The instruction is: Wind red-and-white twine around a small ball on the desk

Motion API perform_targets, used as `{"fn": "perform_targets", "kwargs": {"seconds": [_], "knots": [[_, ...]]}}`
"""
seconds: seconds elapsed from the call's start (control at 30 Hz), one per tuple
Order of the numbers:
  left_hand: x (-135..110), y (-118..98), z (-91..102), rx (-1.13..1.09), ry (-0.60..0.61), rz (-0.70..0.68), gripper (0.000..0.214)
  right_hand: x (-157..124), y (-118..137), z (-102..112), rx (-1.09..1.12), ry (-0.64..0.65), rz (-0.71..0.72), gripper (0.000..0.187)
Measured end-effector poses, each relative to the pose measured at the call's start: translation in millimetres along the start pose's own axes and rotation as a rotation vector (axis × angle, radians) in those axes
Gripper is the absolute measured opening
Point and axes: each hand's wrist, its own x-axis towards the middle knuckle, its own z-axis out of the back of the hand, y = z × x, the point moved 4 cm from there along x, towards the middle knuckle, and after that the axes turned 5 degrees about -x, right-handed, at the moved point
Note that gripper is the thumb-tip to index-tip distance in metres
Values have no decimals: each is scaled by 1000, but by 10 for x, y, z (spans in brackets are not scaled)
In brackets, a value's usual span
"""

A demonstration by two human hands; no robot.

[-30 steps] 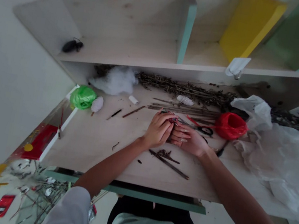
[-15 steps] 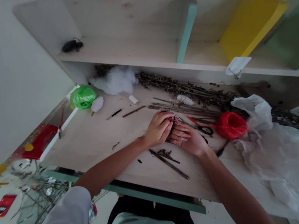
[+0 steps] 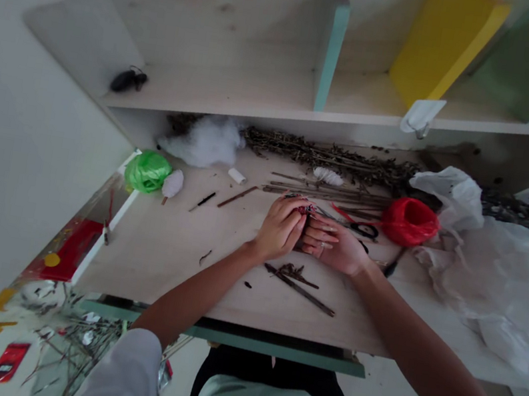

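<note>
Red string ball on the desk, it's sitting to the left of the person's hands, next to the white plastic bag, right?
Not quite. The head view shows the red string ball to the right of both the left hand and the right hand, not to their left. It is next to the white plastic bag, as you said.

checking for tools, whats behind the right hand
Scissors with black handles lie just past the right hand, blades pointing toward the fingers, beside thin twigs and a red twine ball. Whatever lies directly beneath the hand is covered.

Left hand (image 3: 281, 228), right hand (image 3: 337, 249), red-wrapped bundle (image 3: 306, 210)
</note>
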Motion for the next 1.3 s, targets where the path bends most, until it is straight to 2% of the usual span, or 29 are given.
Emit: {"fn": "perform_targets", "kwargs": {"seconds": [0.23, 0.57, 0.9, 1.17, 1.3], "knots": [[-9, 7, -3, -2, -7, -19, 20, -3, 6, -3, -24, 25, 5, 39], [-10, 16, -9, -12, 7, 9, 24, -11, 1, -11, -74, -90, 1, 40], [-9, 18, -15, -4, 31, 26, 26, -20, 11, -6, -60, -103, -6, 40], [-4, -2, 1, -8, 13, 2, 24, -21, 4, -69, -51, 16, 8, 38], [4, -3, 1, -1, 25, 18, 26, -28, 9, -66, -54, -50, -2, 40]]}}
